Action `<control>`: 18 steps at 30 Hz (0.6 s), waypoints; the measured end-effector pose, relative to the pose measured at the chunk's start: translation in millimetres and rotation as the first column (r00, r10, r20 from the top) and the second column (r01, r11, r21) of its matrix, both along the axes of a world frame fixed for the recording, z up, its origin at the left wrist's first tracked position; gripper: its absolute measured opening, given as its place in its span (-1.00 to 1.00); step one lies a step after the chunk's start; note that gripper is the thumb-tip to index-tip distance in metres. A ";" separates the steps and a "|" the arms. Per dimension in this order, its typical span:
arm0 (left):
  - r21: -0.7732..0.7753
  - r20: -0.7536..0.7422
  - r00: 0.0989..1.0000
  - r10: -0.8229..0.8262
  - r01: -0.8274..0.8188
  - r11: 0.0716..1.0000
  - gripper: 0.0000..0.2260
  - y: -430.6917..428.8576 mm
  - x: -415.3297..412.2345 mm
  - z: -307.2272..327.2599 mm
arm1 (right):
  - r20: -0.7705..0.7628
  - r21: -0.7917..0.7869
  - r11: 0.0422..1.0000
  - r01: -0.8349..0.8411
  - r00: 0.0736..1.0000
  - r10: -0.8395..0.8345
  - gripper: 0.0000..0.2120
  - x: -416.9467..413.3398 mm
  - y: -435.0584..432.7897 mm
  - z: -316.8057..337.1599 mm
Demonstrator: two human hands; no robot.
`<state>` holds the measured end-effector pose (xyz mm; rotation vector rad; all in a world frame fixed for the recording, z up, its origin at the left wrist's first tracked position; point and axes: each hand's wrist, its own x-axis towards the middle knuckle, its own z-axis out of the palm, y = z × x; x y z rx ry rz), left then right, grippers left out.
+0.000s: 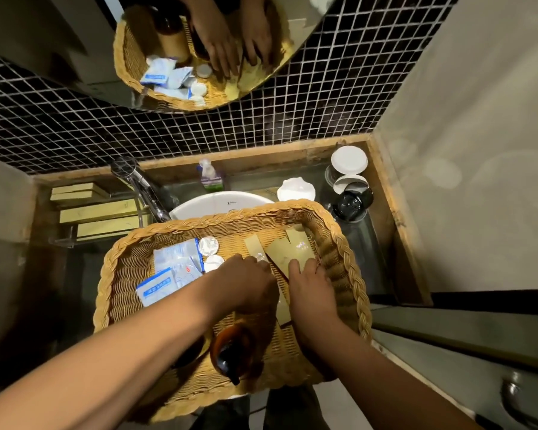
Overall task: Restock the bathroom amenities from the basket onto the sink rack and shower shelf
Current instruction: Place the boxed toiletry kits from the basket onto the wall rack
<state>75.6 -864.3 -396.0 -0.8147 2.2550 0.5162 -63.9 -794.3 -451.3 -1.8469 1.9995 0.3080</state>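
Currently we have both hands in the wicker basket (345, 252), which sits over the sink (199, 203). Left hand (246, 283) and right hand (311, 287) are pinching the flat gold packets (280, 252) at the basket's right side; whether the grip is closed, we cannot tell. Packets look light, thin and slick, so take them by the edges. The amber bottle (230, 349) looks heavier; grab its body.

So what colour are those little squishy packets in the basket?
The flat plastic packets in the woven wicker basket are white with blue printing, clearest in the head view.
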 end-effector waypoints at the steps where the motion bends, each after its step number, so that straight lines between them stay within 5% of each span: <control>1: -0.003 -0.007 1.000 0.007 -0.007 1.000 -0.53 -0.2 1.7 0.3 | 0.009 0.001 1.000 0.000 1.000 0.000 -0.51 -0.1 0.4 -0.2; 13: -0.090 -0.137 0.972 0.194 -0.207 0.974 -0.49 -12.4 45.9 27.8 | 0.203 -0.101 0.995 -0.011 0.979 0.032 -0.64 11.0 -26.3 17.4; 18: -0.211 -0.279 0.918 0.283 -0.346 0.914 -0.41 -15.6 89.1 37.5 | 0.306 -0.143 0.977 -0.157 0.932 0.194 -0.71 37.1 -46.8 41.3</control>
